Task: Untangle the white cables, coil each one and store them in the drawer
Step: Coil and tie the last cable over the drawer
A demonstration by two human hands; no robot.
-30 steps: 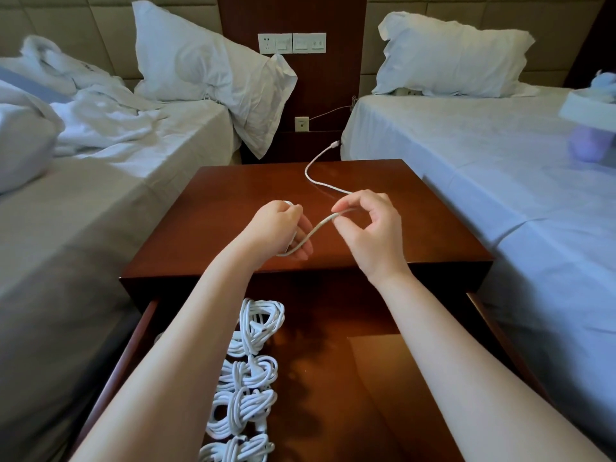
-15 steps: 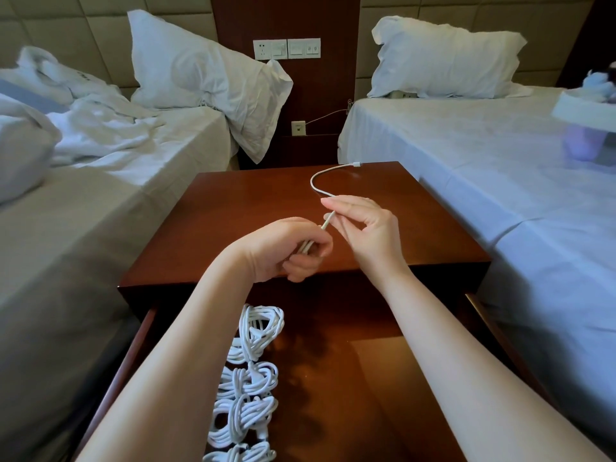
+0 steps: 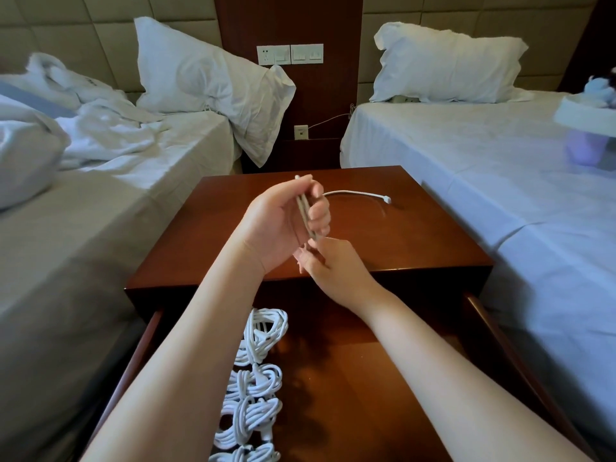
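My left hand (image 3: 283, 221) is raised palm-up over the nightstand, its fingers curled round folded loops of a white cable (image 3: 305, 211). The cable's loose tail (image 3: 358, 194) arcs to the right over the wood and ends in a small plug. Just below and nearer me, my right hand (image 3: 328, 261) pinches the lower end of the loops. In the open drawer (image 3: 360, 388) under my arms, several coiled white cables (image 3: 256, 378) lie in a row along the left side.
The dark wooden nightstand (image 3: 416, 238) stands between two beds with white sheets (image 3: 483, 155) and pillows. A crumpled duvet (image 3: 66, 128) lies on the left bed. Wall switches (image 3: 290, 54) and a socket with a thin wire sit behind.
My left hand rose and turned palm-up with more loops of cable in it. The loose tail got shorter and swung right. My right hand dropped below the left.
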